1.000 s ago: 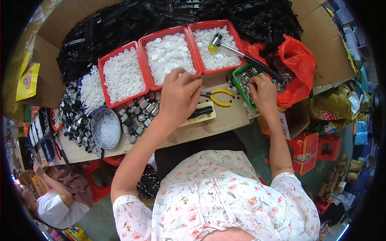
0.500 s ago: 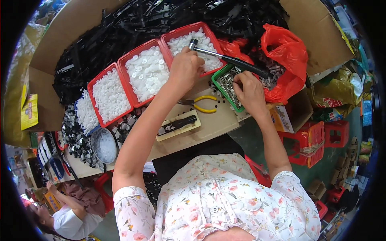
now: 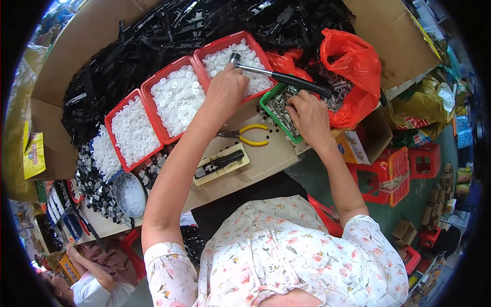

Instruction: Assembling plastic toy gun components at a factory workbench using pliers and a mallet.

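L hand (image 3: 225,92) over rightmost red tray (image 3: 260,53) (white bits (image 3: 250,55)), R hand (image 3: 311,116) at green tray (image 3: 278,123) w/ metal pins (image 3: 279,106) — can't tell either grip, fingertips hidden

The hammer (image 3: 302,83) crosses behind the green tray (image 3: 294,136) — room lies in front of the pliers (image 3: 240,134).

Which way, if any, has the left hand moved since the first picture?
Yes: the left hand has moved rightward and forward, from the near edge of the middle red tray to the right red tray.
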Motion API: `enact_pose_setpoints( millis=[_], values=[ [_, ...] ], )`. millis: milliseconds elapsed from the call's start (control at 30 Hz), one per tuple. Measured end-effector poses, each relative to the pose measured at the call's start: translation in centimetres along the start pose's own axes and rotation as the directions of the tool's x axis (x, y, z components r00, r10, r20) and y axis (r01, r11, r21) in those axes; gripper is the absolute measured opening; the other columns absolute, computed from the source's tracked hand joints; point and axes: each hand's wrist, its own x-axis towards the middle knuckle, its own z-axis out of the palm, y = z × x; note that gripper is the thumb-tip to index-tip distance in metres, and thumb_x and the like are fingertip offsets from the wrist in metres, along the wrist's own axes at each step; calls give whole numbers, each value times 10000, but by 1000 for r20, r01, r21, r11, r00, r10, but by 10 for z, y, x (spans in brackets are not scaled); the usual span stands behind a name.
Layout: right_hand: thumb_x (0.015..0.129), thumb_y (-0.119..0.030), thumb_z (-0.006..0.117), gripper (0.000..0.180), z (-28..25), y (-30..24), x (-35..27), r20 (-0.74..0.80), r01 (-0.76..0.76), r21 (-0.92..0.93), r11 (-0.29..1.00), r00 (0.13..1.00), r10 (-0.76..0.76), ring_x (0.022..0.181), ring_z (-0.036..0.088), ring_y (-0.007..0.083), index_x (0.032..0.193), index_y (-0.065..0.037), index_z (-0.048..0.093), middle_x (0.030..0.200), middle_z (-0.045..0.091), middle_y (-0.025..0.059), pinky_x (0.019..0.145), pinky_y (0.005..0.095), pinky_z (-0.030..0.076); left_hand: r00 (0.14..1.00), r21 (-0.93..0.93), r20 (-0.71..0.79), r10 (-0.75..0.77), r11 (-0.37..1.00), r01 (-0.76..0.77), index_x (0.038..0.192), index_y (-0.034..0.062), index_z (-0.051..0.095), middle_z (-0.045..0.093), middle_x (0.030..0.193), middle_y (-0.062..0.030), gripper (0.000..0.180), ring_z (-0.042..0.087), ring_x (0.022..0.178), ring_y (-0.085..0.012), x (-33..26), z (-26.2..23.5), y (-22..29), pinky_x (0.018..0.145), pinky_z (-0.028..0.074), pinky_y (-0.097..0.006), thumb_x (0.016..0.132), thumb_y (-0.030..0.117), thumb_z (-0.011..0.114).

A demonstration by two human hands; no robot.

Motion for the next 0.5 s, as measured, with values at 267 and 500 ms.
enact_pose_setpoints(
  millis=[267, 500],
  values=[
    [806, -51, 681, 40, 7, 1, 1, 49, 13, -106, 994, 999, -8, 856, 633, 321, 831, -33, 655, 863, 610, 113, 711, 458, 461, 990, -112, -99, -95, 990, 84, 806, -5, 705, 655, 841, -144, 49, 609, 893, -323, -14, -1, -1, 775, 521, -425, 797, 39, 687],
    [817, -74, 687, 62, 2, 1, 0, -48, 9, 23, 1000, 999, -8, 794, 644, 328, 845, -18, 691, 807, 610, 127, 679, 447, 494, 945, -356, -191, -265, 916, 184, 888, -29, 746, 695, 831, -172, 127, 645, 788, -309, -50, -34, 28, 705, 516, -398, 804, 58, 709]
  ],
)
